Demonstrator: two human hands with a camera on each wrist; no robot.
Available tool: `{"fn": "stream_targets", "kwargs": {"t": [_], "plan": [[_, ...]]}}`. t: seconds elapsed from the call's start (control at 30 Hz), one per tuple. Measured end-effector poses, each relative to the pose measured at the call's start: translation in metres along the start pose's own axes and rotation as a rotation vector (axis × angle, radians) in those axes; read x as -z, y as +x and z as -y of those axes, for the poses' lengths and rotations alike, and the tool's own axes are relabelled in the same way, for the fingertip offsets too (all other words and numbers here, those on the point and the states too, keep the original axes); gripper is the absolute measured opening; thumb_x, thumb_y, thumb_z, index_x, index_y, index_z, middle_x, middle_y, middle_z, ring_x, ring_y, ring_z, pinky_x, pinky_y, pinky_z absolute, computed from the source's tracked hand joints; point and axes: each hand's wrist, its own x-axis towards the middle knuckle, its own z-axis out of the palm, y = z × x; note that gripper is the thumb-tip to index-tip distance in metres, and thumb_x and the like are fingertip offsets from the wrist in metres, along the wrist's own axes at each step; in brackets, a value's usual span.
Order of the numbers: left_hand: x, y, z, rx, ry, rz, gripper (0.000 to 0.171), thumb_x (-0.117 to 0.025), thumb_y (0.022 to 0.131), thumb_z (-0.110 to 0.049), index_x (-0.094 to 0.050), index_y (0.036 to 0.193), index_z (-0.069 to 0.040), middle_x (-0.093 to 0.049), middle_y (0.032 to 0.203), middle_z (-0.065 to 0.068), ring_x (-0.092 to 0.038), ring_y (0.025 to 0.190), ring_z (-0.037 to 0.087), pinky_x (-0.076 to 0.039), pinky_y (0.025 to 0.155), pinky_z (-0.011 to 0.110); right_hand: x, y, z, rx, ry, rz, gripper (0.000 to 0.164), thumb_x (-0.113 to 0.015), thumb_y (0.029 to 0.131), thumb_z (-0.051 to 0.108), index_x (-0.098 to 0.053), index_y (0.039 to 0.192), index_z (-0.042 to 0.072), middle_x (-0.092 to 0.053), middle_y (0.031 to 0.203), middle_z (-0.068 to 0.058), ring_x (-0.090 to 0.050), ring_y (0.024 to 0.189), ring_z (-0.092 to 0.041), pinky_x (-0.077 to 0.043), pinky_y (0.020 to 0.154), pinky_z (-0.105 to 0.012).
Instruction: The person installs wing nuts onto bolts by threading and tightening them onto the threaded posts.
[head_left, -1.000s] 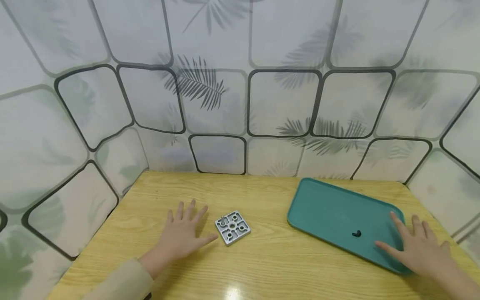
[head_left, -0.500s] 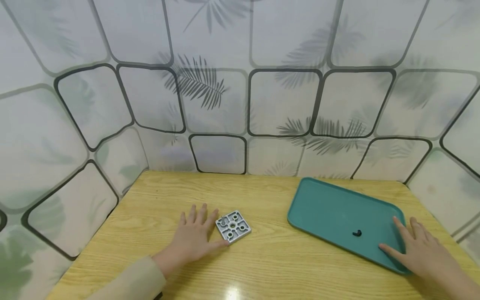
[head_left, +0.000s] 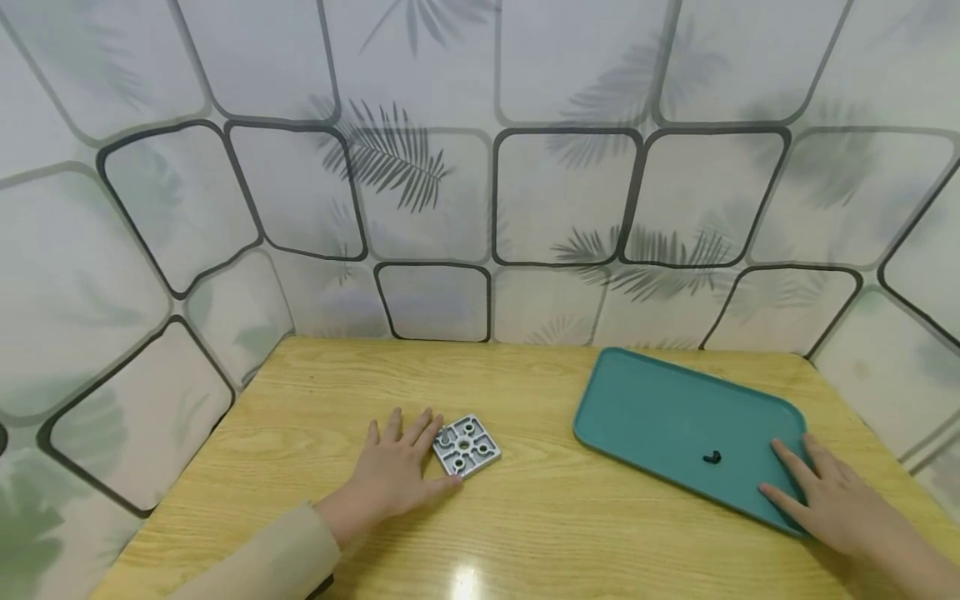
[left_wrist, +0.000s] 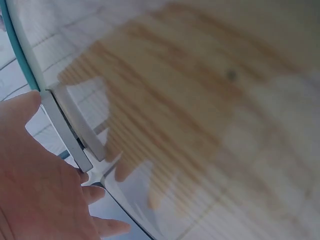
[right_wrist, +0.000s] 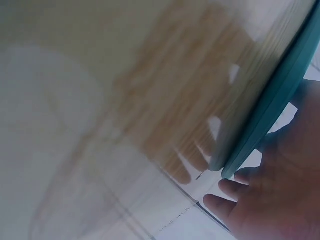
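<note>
A square silver-grey metal plate (head_left: 472, 454) with several round holes and raised ribs lies on the wooden table. My left hand (head_left: 397, 471) is beside it, fingers spread and nearly straight. Its thumb reaches the near corner and its index finger the left corner; the left wrist view shows the plate's edge (left_wrist: 65, 130) between them. At the right, my right hand (head_left: 836, 496) lies over the end of a teal tray (head_left: 660, 408), fingers extended. A small black hooked piece (head_left: 712, 457) lies in the tray, apart from that hand.
The wooden table (head_left: 540, 517) meets a patterned cloth wall (head_left: 562, 200) at the back and both sides. The tray sits at an angle, its far left corner close to the back wall. Glare marks the table's near edge.
My left hand has moved right until its thumb and index finger reach the metal plate. My right hand has shifted only slightly at the tray's end. The plate and tray stay in place.
</note>
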Motion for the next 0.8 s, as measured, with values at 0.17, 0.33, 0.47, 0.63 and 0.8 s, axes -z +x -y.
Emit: {"fn": "stream_targets", "kwargs": {"t": [0.17,0.33,0.47,0.63,0.8], "plan": [[0.000,0.001,0.000,-0.001,0.001,0.011,0.099,-0.051,0.094,-0.081,-0.035,0.167,-0.016,-0.034,0.174,0.008,-0.028,0.157,0.054,-0.023,0.124,0.075,0.000,-0.002,0.001,0.045,-0.025,-0.008,0.089,-0.051,0.107,0.060,-0.036,0.155,-0.015,-0.027,0.149,-0.055,-0.031,0.133,-0.076,-0.035,0.105,-0.081],[0.000,0.001,0.000,-0.001,-0.003,0.022,0.099,-0.051,0.094,-0.080,-0.035,0.167,-0.015,-0.033,0.174,0.009,-0.028,0.158,0.053,-0.024,0.124,0.074,-0.001,-0.001,0.001,0.012,-0.027,-0.009,0.092,-0.047,0.107,0.064,-0.040,0.154,-0.014,-0.029,0.148,-0.054,-0.033,0.131,-0.076,-0.037,0.102,-0.081],[0.001,0.002,0.000,-0.001,-0.006,0.033,0.099,-0.052,0.094,-0.080,-0.034,0.167,-0.014,-0.032,0.174,0.009,-0.027,0.158,0.053,-0.023,0.124,0.074,-0.002,-0.002,0.002,-0.002,-0.033,-0.006,0.092,-0.048,0.106,0.066,-0.042,0.152,-0.014,-0.030,0.146,-0.054,-0.035,0.129,-0.076,-0.038,0.102,-0.080],[0.002,0.002,0.002,-0.009,-0.005,0.041,0.099,-0.052,0.094,-0.079,-0.033,0.167,-0.015,-0.032,0.174,0.008,-0.026,0.158,0.052,-0.023,0.125,0.073,-0.001,-0.007,0.004,-0.023,-0.055,-0.015,0.092,-0.048,0.106,0.066,-0.045,0.150,-0.014,-0.031,0.144,-0.056,-0.037,0.129,-0.075,-0.039,0.103,-0.079],[0.004,0.003,0.002,-0.029,0.004,0.049,0.099,-0.052,0.094,-0.079,-0.033,0.168,-0.015,-0.032,0.174,0.006,-0.025,0.159,0.051,-0.022,0.126,0.072,0.000,-0.016,0.007,0.020,-0.130,0.009,0.096,-0.046,0.102,0.073,-0.049,0.148,-0.012,-0.038,0.141,-0.055,-0.041,0.127,-0.074,-0.042,0.102,-0.076]]}}
